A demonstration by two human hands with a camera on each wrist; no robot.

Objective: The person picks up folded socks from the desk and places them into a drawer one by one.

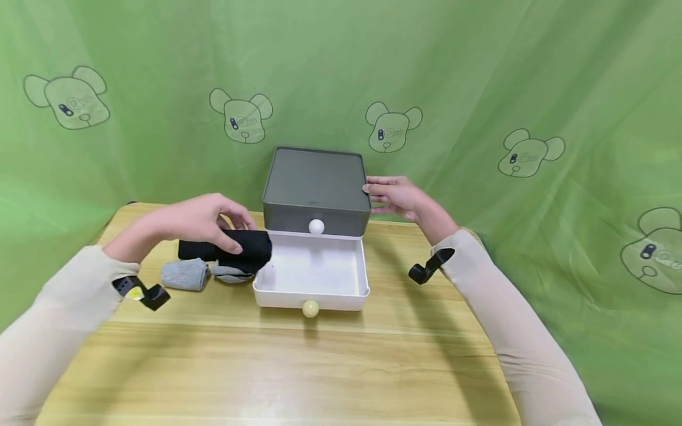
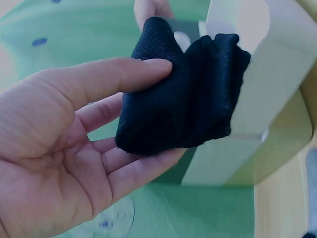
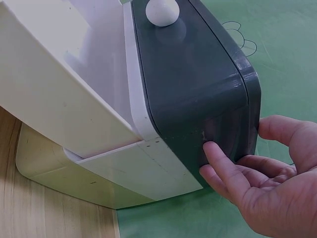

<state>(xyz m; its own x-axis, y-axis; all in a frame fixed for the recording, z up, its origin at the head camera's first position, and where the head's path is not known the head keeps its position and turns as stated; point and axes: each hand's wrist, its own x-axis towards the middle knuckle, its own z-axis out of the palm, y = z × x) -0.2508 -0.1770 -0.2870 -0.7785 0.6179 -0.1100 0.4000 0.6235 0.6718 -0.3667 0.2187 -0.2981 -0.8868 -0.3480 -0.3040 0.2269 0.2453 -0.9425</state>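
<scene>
One wooden table (image 1: 330,367) under drawer unit (image 1: 290,219); green curtain (image 1: 319,59) behind.

A curtained-off tabletop recording spot; whether home, lab or office cannot be told.
Beyond the fingers (image 1: 379,189) of the left hand (image 1: 199,223) and right hand (image 1: 402,198), and out to either side, hangs green sheeting (image 1: 453,59) printed with cartoon animal heads (image 1: 393,131); beneath them lies a wood-grain table (image 1: 319,367); back from the fingers, each wrist wears a small black camera (image 1: 419,274).
</scene>
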